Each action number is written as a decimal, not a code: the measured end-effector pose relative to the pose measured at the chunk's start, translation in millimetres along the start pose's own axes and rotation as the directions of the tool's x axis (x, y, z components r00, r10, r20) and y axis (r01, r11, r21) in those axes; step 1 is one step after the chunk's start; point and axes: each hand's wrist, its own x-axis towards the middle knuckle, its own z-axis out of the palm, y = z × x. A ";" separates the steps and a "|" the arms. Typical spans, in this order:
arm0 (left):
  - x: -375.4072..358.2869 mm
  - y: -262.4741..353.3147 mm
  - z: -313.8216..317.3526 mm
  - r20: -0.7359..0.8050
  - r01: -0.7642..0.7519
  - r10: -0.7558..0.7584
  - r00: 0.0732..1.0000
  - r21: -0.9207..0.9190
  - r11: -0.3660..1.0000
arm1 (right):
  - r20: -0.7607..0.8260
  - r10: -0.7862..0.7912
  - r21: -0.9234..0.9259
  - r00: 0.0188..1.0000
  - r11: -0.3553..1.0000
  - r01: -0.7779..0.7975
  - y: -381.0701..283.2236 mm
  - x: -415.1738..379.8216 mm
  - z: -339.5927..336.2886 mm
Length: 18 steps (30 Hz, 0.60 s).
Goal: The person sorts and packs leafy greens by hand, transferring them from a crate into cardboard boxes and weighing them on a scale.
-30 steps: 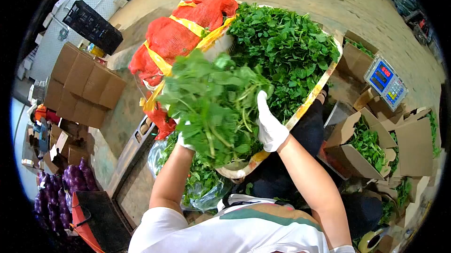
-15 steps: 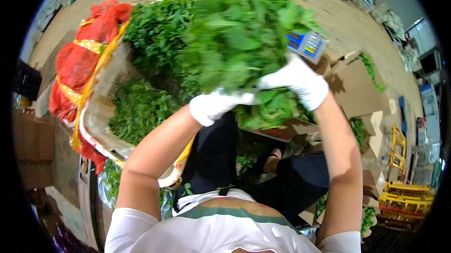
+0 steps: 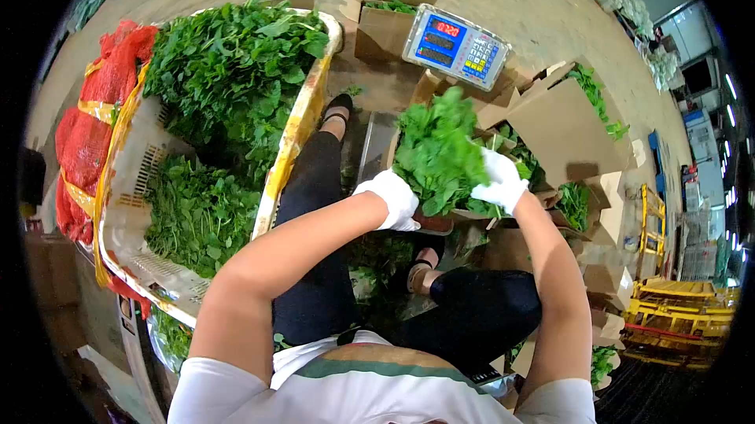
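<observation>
A bunch of leafy greens (image 3: 440, 158) is between my hands, low over the platform of a digital scale and partly blurred. My white-gloved right hand (image 3: 501, 178) grips its right side, with some fingers hidden behind leaves. My left hand (image 3: 391, 200), also gloved, is closed at the lower left edge of the bunch, its fingertips partly covered. Just beyond stands the scale's blue display panel (image 3: 456, 46), lit with red digits. To the left, a large white crate (image 3: 130, 192) with yellow tape on its rim holds more greens (image 3: 236, 50).
Red mesh sacks (image 3: 85, 145) lean along the crate's left side. Open cardboard boxes (image 3: 562, 121) with greens stand on the right, and another box (image 3: 385, 35) is behind the scale. Yellow metal frames (image 3: 680, 306) lie farther right. My legs are between crate and boxes.
Both hands have moved the greens rightward and down, away from above the crate to the scale. My view has shifted right, and the display panel, partly covered before, now shows fully.
</observation>
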 end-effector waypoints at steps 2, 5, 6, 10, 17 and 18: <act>-2.8 -0.9 2.4 -0.079 -0.049 0.060 0.995 0.124 0.991 | 0.044 -0.067 -0.168 0.997 0.983 0.073 -24.3 6.9 1.3; -2.0 1.0 -0.7 -0.058 -0.091 0.106 0.993 0.215 0.972 | 0.118 -0.079 -0.178 0.990 0.979 0.099 -25.4 25.0 17.4; -3.0 2.7 -3.6 -0.059 -0.095 0.112 0.992 0.236 0.967 | 0.150 -0.037 -0.179 0.988 0.982 0.064 -24.4 30.6 21.2; -11.2 0.9 -8.5 -0.153 -0.056 0.080 0.985 0.156 0.986 | 0.212 0.039 -0.243 0.976 0.970 0.014 -31.1 44.4 18.9; -25.6 -0.2 -5.1 -0.409 -0.162 0.189 0.893 0.099 0.982 | 0.068 0.034 -0.194 0.997 0.981 -0.020 -25.7 -21.2 -53.2; -24.2 1.0 -3.6 -0.525 -0.211 0.242 0.816 0.119 0.970 | -0.014 0.014 -0.135 1.000 0.991 -0.015 -14.4 -30.7 -59.2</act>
